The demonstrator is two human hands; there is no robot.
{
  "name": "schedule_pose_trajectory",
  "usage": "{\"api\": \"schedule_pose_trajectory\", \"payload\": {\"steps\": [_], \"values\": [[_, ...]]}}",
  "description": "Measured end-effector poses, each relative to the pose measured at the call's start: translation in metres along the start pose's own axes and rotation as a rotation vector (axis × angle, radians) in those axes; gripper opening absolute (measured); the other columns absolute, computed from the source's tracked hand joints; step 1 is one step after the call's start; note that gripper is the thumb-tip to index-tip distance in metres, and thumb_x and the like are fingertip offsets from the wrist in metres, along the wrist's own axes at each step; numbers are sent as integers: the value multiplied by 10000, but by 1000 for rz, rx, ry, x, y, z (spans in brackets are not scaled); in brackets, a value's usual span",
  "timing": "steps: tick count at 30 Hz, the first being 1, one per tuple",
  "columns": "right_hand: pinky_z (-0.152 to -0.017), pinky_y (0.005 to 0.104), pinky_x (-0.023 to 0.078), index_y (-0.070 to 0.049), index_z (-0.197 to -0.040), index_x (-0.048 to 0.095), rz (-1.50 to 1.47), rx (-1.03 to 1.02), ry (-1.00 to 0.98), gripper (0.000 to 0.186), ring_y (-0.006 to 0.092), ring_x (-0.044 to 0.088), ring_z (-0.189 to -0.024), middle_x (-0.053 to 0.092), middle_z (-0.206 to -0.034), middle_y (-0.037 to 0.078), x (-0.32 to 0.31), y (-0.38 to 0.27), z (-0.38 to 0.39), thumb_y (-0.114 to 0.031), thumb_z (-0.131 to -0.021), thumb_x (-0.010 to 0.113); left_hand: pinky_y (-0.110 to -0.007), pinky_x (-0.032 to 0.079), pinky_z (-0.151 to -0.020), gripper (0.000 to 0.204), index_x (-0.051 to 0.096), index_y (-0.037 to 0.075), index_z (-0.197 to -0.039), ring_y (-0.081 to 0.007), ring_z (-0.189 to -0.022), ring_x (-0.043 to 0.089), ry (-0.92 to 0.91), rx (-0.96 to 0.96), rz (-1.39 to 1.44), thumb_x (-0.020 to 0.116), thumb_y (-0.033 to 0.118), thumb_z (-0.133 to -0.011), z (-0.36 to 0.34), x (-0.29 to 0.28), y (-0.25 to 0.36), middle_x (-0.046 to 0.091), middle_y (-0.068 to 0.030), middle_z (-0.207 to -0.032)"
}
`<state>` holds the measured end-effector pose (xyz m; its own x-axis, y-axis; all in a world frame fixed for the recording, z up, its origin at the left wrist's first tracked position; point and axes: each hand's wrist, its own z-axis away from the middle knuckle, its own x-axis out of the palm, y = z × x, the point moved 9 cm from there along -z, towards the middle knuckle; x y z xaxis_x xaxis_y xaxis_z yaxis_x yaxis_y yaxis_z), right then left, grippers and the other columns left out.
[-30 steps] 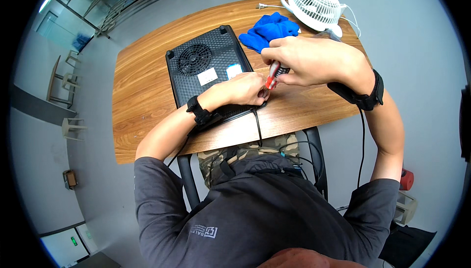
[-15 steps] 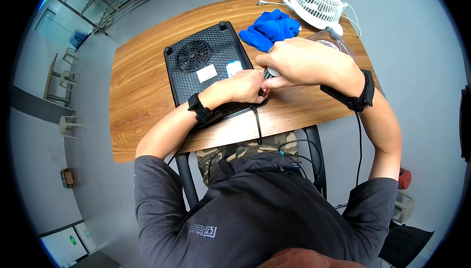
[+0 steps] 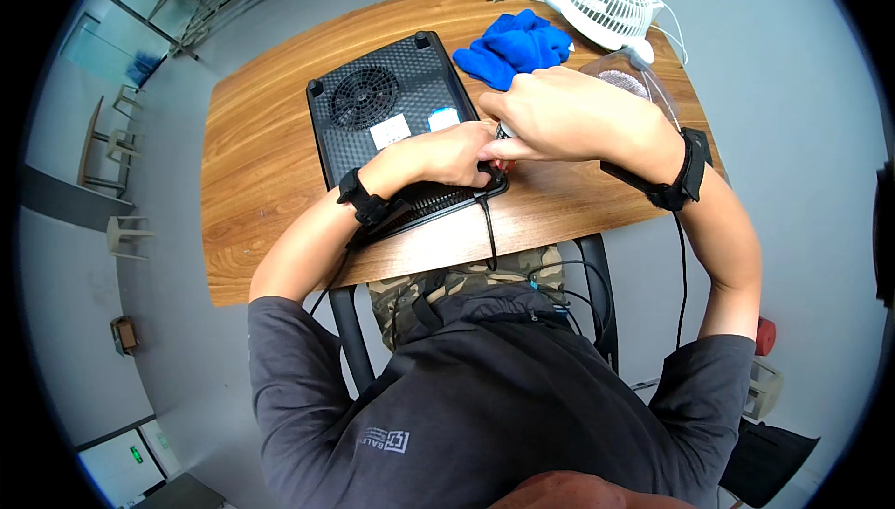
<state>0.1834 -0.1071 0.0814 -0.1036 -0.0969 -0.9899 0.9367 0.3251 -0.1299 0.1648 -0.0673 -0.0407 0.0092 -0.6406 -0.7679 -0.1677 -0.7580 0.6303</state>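
A black, flat appliance (image 3: 415, 66) that looks like an induction cooker lies underside up, with a round fan grille (image 3: 364, 97), corner feet and two labels showing. Over its near right corner, my right hand (image 3: 564, 117) is closed around a short upright tool (image 3: 504, 131) with a dark-and-white grip; some red shows at its lower part. Most of that tool is hidden by the fingers. My left hand (image 3: 447, 152) rests across the appliance's near edge, fingers bent and pinched at the same corner, next to the tool's lower end. What they pinch is hidden.
A crumpled blue cloth (image 3: 515, 48) lies beyond my hands on the wooden table (image 3: 266, 155). At the far right stands a white fan (image 3: 606, 1) with its cord and plug. A clear bag (image 3: 623, 77) lies behind my right wrist. A black cord (image 3: 490, 229) hangs over the near edge.
Both hands stay at the appliance's near right corner. My right hand has shifted slightly left over the tool, and my left fingers have moved a little left.
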Motion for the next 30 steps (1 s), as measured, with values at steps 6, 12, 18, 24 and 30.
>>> {"api": "schedule_pose_trajectory", "payload": {"steps": [6, 12, 18, 24, 30], "values": [[-638, 461, 552, 58, -903, 590, -37, 28, 2, 358, 406, 684, -688, 657, -677, 237, 3, 3, -2, -288, -851, 664, -423, 556, -744, 255, 699, -31, -883, -319, -761, 679, -161, -177, -28, 764, 200, -796, 1, -8, 5, 690, -193, -805], [-654, 448, 563, 83, -901, 620, -75, -5, -40, 396, 399, 690, -678, 667, -690, 241, 9, 4, -7, -307, -848, 670, -380, 546, -886, 458, 686, -34, -1068, -277, -960, 693, 45, -103, 120, 869, 246, -754, 0, -26, 8, 724, -170, -999], [-661, 436, 566, 46, -916, 661, 78, 23, -54, 361, 381, 689, -672, 688, -710, 195, 7, -6, -9, -311, -865, 675, -370, 545, -894, 547, 670, -3, -1154, -260, -1022, 684, 77, -108, 159, 909, 233, -723, -3, -26, 14, 713, -165, -1126], [-660, 450, 556, 14, -1066, 618, 28, -149, 71, 336, 372, 700, -737, 691, -750, 169, -16, -16, 9, -217, -849, 730, -348, 549, -801, 538, 657, -12, -1149, -236, -874, 662, 59, -207, 213, 890, 248, -739, -1, -28, 12, 702, -138, -1009], [-643, 436, 550, 29, -954, 674, 78, 45, -129, 351, 374, 685, -687, 670, -695, 187, 1, -3, 0, -312, -877, 705, -336, 548, -778, 509, 655, -21, -1132, -216, -833, 670, 86, -47, 195, 871, 245, -756, -3, -34, 20, 711, -123, -964]]}}
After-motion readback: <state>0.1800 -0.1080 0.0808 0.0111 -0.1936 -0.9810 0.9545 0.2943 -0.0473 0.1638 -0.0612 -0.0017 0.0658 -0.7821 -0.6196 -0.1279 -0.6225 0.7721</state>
